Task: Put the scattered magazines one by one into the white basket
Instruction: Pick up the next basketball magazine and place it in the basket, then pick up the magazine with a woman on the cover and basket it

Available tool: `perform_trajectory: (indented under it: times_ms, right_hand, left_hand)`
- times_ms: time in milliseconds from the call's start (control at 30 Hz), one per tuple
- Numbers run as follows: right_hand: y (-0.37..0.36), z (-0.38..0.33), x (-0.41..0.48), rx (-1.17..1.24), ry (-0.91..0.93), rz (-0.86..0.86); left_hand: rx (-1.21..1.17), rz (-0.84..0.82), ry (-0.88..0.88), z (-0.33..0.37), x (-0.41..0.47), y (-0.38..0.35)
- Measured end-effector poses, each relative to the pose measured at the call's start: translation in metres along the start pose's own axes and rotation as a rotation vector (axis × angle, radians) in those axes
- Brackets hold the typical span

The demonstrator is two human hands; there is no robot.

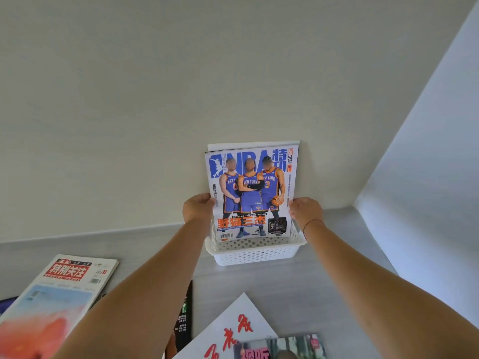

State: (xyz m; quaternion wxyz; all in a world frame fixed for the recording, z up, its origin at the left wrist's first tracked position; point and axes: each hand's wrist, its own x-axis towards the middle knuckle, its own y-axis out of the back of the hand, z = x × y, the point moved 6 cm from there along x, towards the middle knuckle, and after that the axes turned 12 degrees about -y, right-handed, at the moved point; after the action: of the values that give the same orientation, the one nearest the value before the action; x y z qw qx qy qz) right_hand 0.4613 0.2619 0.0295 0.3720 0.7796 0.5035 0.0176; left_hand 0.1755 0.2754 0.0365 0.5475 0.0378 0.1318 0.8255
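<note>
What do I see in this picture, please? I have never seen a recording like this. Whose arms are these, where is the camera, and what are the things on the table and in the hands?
There is no machine here: the grip is a person's two bare hands. The single picture comes from a wide-angle camera worn on the head, looking forward and down, so the arms reach away from you. The left hand and right hand hold the side edges of an NBA magazine, upright, with its lower edge inside the white basket by the wall. A white flat item, probably another magazine, stands behind it. On the grey table lie a red-titled magazine, a dark magazine, a magazine with red brush writing and a blurred colourful magazine.
</note>
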Motion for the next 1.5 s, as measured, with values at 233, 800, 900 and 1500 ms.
perform_trajectory:
  times_ms: [233, 800, 900, 1500]
  right_hand:
    - [0.015, 0.024, -0.058, 0.158, 0.111, 0.157]
    - [0.012, 0.251, -0.227, -0.112, -0.321, -0.073]
    - [0.013, 0.256, -0.229, -0.130, -0.369, -0.072]
    - [0.011, 0.197, -0.212, 0.126, -0.273, -0.330]
  left_hand:
    - [0.049, 0.088, -0.136, -0.003, -0.066, 0.029]
    - [0.154, -0.154, 0.328, -0.154, -0.292, 0.080]
    - [0.162, -0.201, 0.420, -0.161, -0.313, 0.076]
    - [0.037, -0.275, 0.154, -0.067, -0.232, 0.068]
